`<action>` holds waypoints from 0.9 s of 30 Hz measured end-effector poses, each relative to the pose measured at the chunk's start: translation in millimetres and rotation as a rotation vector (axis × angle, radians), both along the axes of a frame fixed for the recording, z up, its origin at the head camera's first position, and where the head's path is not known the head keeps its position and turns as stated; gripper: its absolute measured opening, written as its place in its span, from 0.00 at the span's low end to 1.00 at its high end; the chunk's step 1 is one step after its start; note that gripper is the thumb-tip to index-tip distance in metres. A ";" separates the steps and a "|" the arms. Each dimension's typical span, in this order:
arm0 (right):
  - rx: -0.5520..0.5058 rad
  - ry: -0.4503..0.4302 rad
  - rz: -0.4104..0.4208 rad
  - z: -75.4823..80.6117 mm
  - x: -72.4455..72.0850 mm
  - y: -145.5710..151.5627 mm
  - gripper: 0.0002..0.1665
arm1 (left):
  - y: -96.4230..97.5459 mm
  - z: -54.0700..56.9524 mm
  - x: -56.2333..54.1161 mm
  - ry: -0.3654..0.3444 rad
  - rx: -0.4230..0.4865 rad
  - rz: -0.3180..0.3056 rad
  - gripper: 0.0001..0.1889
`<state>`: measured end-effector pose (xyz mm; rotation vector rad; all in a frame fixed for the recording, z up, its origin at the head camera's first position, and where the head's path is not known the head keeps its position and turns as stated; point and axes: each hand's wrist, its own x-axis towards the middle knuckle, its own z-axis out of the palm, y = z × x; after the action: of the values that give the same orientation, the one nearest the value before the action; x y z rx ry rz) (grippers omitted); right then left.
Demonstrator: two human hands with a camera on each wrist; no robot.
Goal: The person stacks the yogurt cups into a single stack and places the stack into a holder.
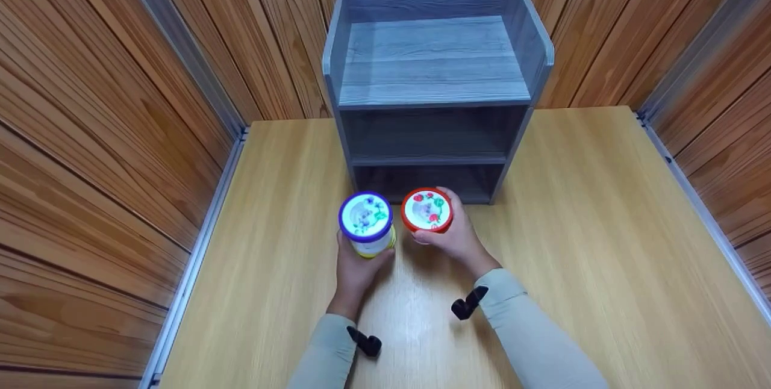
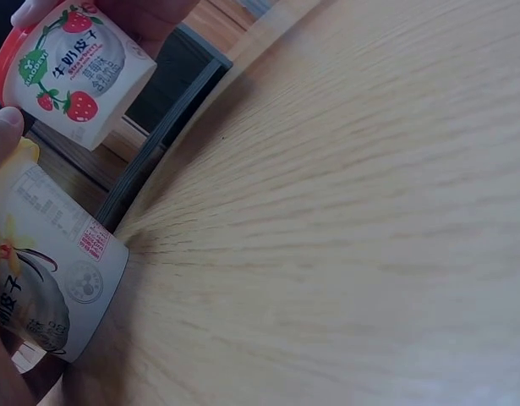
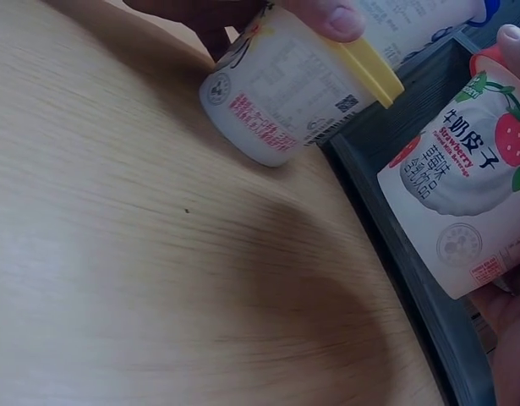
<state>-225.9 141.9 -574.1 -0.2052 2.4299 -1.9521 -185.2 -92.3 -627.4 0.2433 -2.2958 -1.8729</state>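
Observation:
My left hand point(image 1: 354, 270) grips a white cup with a yellow lid point(image 3: 272, 93), its thumb near the lid's edge. A blue-lidded cup point(image 1: 365, 216) is stacked on top of that yellow-lidded cup. Whether the lower cup touches the table, I cannot tell. To the right, my right hand point(image 1: 459, 237) holds a red-lidded strawberry cup point(image 1: 427, 210), fingers and thumb round it near the lid. In the right wrist view this strawberry cup point(image 3: 467, 182) is raised off the table and tilted in the picture. A small gap separates it from the stacked pair.
Just beyond the cups stands a grey wooden shelf unit point(image 1: 433, 102) with an open top tray and two lower compartments. It rests on a light wooden table point(image 1: 289, 208). Wood-panelled walls point(image 1: 78, 106) enclose the table at the left, back and right.

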 end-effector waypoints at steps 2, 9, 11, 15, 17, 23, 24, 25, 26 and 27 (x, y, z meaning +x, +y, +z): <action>-0.003 0.001 0.005 1.6 -0.7 0.8 0.68 | 0.0 -0.5 0.2 0.005 -0.002 0.001 0.64; 0.023 -0.037 0.001 8.2 -3.4 3.6 0.71 | -0.6 0.3 0.9 -0.015 0.000 0.001 0.64; 0.023 -0.035 0.001 10.1 -3.9 3.8 0.71 | -0.6 0.4 0.8 -0.024 0.002 0.002 0.64; 0.019 -0.021 0.005 14.4 -4.4 4.0 0.69 | -0.4 0.3 0.3 -0.032 0.002 0.003 0.64; 0.017 -0.010 0.006 16.9 -4.9 3.9 0.68 | -0.6 -0.3 -0.1 -0.031 -0.001 0.003 0.64; 0.008 -0.015 0.007 25.3 -7.6 3.5 0.68 | -0.5 -0.1 0.1 -0.027 -0.002 0.004 0.63; 0.003 -0.023 0.007 26.8 -8.2 3.4 0.69 | -0.2 0.3 0.3 -0.027 -0.001 0.004 0.63; -0.002 -0.024 0.006 28.4 -8.7 3.1 0.68 | -0.2 0.3 0.1 -0.019 0.003 0.003 0.62; -0.002 -0.023 0.003 30.0 -9.0 2.7 0.68 | -0.1 0.1 -0.1 -0.008 0.005 0.003 0.62; -0.005 -0.017 0.005 31.7 -9.4 2.5 0.68 | -0.1 -0.3 -0.4 0.001 0.006 0.002 0.62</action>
<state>-235.3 144.4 -542.4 -0.1929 2.4119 -1.9499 -185.6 -92.4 -627.7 0.2451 -2.2881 -1.8792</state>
